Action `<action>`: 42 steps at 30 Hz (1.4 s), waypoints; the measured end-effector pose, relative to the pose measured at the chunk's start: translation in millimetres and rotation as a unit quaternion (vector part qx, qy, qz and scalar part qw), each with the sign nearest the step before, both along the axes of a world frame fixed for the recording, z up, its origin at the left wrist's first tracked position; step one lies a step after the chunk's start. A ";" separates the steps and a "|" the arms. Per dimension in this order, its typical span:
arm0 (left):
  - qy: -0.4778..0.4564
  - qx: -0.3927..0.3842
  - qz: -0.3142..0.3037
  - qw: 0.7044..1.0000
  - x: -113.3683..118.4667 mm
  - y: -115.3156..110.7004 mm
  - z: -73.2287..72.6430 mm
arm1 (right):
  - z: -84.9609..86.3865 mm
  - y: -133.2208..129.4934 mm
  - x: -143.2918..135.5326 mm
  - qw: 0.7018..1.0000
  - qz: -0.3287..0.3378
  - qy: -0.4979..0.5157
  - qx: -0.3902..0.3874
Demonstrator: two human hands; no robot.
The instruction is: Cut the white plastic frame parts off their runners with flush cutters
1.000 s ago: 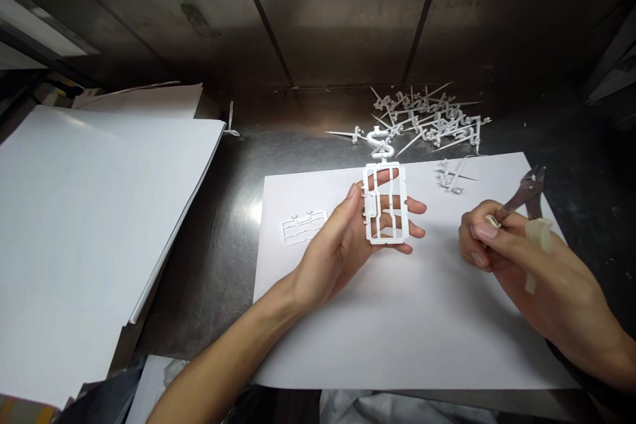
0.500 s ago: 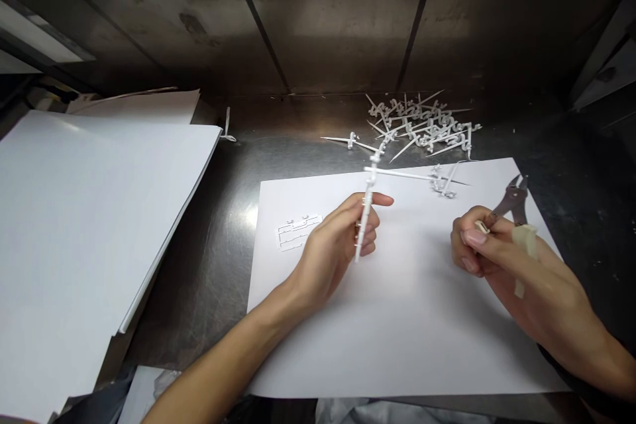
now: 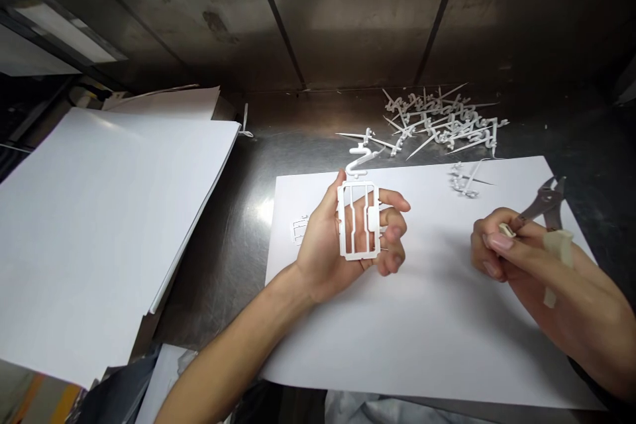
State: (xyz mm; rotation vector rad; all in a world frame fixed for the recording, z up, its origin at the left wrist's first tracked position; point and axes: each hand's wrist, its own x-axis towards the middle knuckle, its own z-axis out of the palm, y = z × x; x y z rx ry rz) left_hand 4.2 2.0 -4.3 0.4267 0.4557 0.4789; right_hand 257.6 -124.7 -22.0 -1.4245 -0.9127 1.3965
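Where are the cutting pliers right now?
In the head view the pliers are at the right, gripped in the right hand above the white sheet, jaws pointing up-right, just below the pile of cut-off sprue pieces.

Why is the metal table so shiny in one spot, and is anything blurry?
Head view: lamp glare makes a bright patch on the metal table beside the paper sheet; the left hand and white plastic frame look sharp; the edges bend slightly from lens distortion.

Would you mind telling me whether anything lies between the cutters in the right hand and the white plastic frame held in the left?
Nothing visible does. Between the cutters in the right hand and the plastic frame in the left hand there is only bare white paper; the loose offcut lies farther back.
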 end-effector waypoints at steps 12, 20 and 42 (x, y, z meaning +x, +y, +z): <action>-0.023 -0.063 -0.011 0.998 -4.8 3.1 -9.5 | 4.1 -0.4 -4.3 0.999 0.005 -0.027 -0.017; 0.009 -0.051 -0.021 0.998 -0.9 2.0 -10.3 | 3.0 0.8 -5.2 1.000 0.011 -0.025 -0.013; 0.236 0.397 -0.025 0.887 7.8 -16.2 -2.4 | 17.1 4.3 -2.8 0.955 0.190 -0.209 -0.085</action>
